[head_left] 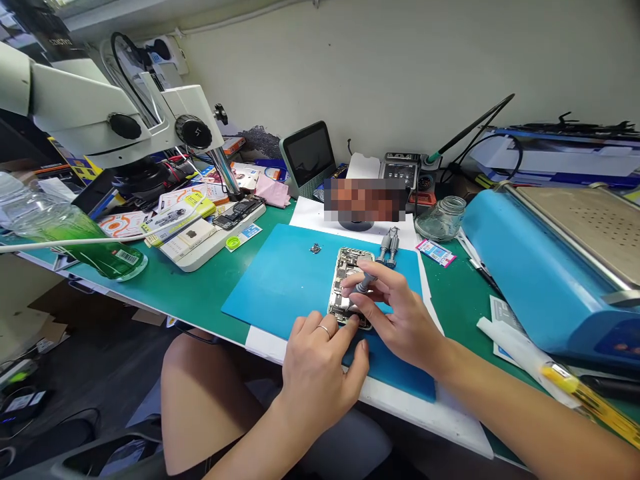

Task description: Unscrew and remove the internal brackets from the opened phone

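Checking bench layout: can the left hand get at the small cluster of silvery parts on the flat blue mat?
Likely yes: the way over the mat from the left hand to the cluster looks free, though that hand touches the opened, pale-framed rectangular phone.

Your right hand (400, 307) partly hides the screwdriver (367, 281) and opened phone (341, 273); the view's right edge crops the blue machine (533, 280).

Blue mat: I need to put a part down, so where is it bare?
The blue mat is nearly bare from its left edge to the small parts and opened phone. On the near side, a smaller patch lies between the left hand and right hand. Around the phone, hands and grey tools crowd it.
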Demonstrator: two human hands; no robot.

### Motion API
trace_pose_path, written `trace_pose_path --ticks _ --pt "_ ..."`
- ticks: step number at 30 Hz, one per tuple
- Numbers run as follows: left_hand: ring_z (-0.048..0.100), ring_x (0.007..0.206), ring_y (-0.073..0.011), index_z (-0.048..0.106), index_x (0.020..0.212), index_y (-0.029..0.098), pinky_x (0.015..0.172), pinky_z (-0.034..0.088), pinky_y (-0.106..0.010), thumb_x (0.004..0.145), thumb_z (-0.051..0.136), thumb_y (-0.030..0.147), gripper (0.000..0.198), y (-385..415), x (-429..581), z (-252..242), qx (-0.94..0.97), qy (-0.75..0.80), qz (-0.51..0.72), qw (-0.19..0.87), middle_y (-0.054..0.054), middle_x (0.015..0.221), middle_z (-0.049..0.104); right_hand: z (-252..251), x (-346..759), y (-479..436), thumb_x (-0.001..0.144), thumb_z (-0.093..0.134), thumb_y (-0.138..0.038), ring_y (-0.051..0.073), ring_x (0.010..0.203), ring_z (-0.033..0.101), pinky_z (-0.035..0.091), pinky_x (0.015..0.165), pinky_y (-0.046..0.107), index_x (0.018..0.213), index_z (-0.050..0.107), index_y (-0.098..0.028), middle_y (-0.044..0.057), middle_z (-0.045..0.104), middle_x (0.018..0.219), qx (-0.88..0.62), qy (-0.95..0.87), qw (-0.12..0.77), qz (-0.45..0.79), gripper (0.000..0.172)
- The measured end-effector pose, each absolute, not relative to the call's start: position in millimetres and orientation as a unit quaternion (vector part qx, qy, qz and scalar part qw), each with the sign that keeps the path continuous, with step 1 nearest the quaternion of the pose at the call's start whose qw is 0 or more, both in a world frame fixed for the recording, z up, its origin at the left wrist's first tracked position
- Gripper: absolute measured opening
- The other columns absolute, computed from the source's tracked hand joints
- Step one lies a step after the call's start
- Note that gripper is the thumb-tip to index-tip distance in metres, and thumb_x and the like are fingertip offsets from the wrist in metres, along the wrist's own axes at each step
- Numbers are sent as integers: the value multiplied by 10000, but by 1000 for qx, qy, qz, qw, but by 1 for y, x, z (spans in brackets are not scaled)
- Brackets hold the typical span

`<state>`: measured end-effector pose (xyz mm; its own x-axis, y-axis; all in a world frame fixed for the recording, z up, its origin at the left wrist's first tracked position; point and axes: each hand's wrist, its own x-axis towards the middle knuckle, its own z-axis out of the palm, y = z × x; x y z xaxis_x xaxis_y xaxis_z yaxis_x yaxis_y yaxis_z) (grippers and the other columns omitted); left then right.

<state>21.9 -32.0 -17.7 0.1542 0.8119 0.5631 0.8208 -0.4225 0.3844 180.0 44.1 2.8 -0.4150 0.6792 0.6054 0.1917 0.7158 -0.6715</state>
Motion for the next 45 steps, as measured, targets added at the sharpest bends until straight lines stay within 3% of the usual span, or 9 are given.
trace_pose_path --ticks 9,16,22,30,38,45 --pt "521 758 -211 748 1193 199 666 336 -376 988 589 284 273 -31 23 -19 -759 -536 -370 0 -30 793 646 3 180 45 1043 552 -130 166 985 774 700 806 312 1514 392 -369 40 717 1150 -269 -812 463 232 551" --pt "502 755 -214 741 1141 227 663 322 -377 975 597 273 224 -32 23 -18 -761 -533 -371 -5 -14 779 620 8 180 47 1003 587 -85 209 1145 746 684 899 368 1504 434 -342 84 727 1258 -241 -843 449 174 584" --pt "488 739 -216 738 1109 233 657 309 -376 970 603 281 200 -32 22 -20 -761 -535 -368 -5 -13 762 604 8 179 48 1001 614 -113 220 1108 760 679 932 407 1492 433 -307 83 743 1201 -226 -850 455 141 558" --pt "487 735 -217 732 1106 236 658 300 -372 973 596 275 195 -32 22 -19 -761 -535 -366 -5 -14 759 600 7 177 46 996 595 -71 187 1010 775 681 879 336 1493 436 -265 81 746 1157 -230 -843 470 127 557" --pt "490 740 -211 723 1058 226 656 298 -375 984 584 264 162 -31 23 -19 -761 -532 -371 -8 -13 777 618 4 176 49 990 660 -144 209 1022 775 683 886 352 1466 449 -273 87 750 1164 -226 -841 476 123 536" --pt "486 736 -214 729 1125 231 652 301 -376 977 594 273 205 -31 23 -18 -762 -532 -370 -7 -7 758 603 6 176 47 968 573 -49 216 1065 764 685 882 351 1467 447 -266 94 726 1177 -231 -836 479 136 559"
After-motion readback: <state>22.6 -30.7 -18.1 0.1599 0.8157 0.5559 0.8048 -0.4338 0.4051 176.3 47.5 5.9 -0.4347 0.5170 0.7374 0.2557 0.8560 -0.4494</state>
